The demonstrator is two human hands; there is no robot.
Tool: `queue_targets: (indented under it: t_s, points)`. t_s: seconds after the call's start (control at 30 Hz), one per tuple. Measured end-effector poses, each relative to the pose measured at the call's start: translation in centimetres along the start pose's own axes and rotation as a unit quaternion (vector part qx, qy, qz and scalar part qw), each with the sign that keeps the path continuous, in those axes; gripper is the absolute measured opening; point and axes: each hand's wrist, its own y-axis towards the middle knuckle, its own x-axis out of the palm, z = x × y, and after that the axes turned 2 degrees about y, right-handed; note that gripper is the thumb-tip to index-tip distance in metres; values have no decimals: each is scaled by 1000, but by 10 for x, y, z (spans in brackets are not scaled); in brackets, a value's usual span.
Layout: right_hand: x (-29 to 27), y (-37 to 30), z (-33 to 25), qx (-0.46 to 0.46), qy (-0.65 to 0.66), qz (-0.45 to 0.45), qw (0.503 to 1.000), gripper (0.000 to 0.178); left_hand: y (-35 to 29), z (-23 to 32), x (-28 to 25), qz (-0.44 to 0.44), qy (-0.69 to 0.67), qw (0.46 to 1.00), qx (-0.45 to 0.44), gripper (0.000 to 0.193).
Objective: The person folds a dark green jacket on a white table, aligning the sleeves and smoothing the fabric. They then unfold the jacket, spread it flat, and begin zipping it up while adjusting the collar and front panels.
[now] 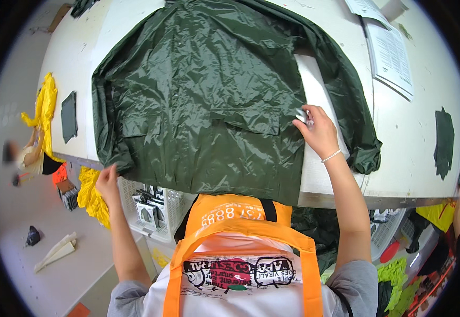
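A shiny dark green rain jacket lies spread front up on the white table, its hem hanging at the near edge. Two flapped pockets show on its front, and the right one's flap sits a little askew. At the near left corner, my left hand has its fingertips pinched together at the edge of the jacket, by the sleeve end. Over the jacket's right front edge, beside the right pocket, my right hand is closed round a small silvery tool that looks like thread snips, mostly hidden by the fingers.
Printed sheets lie at the far right of the table. Folded dark green pieces rest at the left and right. Below stand white crates of packets and a yellow garment. Another person is at the far left.
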Motion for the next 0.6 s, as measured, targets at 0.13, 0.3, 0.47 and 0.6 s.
queue_targets:
  t_s: [0.13, 0.3, 0.47, 0.6]
  points:
    - [21, -7, -17, -117, 31, -83, 989, 39, -65, -178, -117, 43, 328, 924, -189, 36]
    - [49, 4, -6, -173, -66, -114, 976, 21, -238, -315, -182, -122, 202, 804, -546, 51]
    - [72, 75, 27, 45, 150, -24, 987, 18, -300, -205, -114, -343, 75, 836, -421, 48]
    - [76, 107, 32, 179, 146, -124, 965, 28, -313, -222, -54, -359, 125, 690, -616, 45]
